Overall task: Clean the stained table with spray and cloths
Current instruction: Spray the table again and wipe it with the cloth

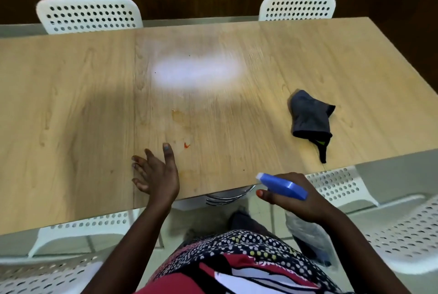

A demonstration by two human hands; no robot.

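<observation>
The wooden table [71, 104] carries a yellowish stain [179, 117] near its middle and a small red mark [186, 145] closer to me. My left hand [155, 174] lies on the tabletop near the front edge, fingers spread and relaxed, just left of the red mark. My right hand [296, 196] grips a spray bottle [283, 185] with a blue head and white nozzle, held just off the table's front edge with the nozzle facing the stains. Its clear body hangs below my hand. A dark grey cloth [310, 118] lies crumpled on the right side of the table.
White perforated chairs stand at the far side, one at the back left [88, 15] and one at the back right [297, 8]. More white chairs flank me at the front left [59, 258] and the front right [391, 229]. A dark wood wall runs behind the table.
</observation>
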